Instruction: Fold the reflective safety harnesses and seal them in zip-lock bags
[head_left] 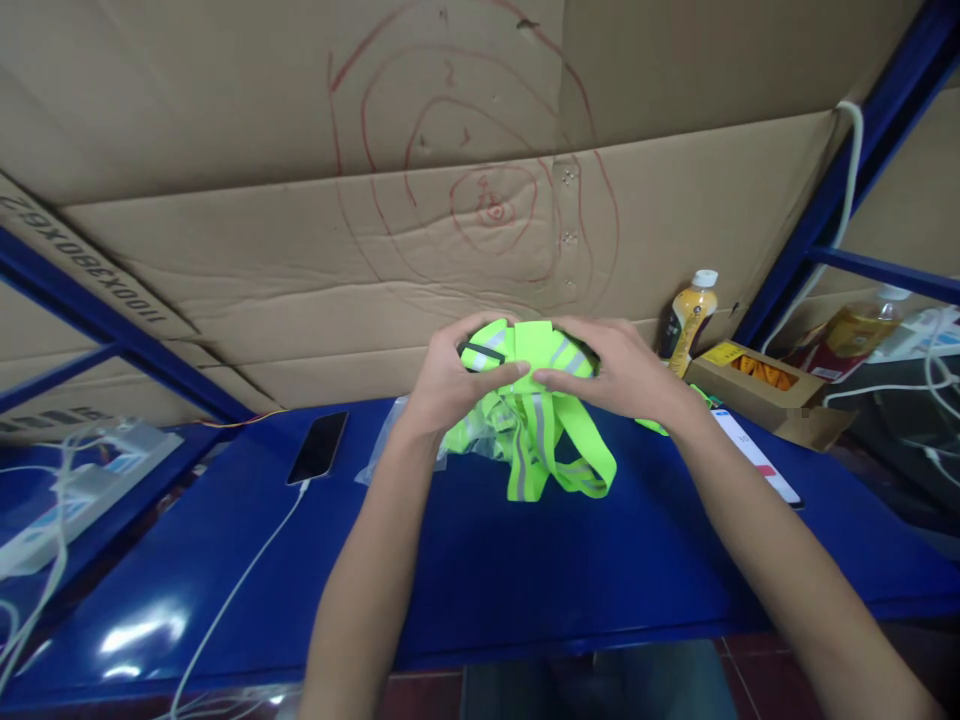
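Both hands grip a neon-yellow reflective strap harness (534,345) with grey stripes, held above the blue table (525,580). My left hand (457,375) is closed on its left side, beside a black piece of the strap. On the right side, my right hand (607,365) is closed too, its thumb pressed on the front near the other thumb. Loose straps (559,450) hang in loops below the hands. Under and left of them lies a crumpled clear plastic bag (379,450). The fingers behind the harness are hidden.
A black phone (319,447) on a white cable lies left. To the right are a drink bottle (688,320), an open cardboard box (757,385) and a phone with a lit screen (754,455). A power strip (90,490) sits far left. Cardboard (262,270) walls the back.
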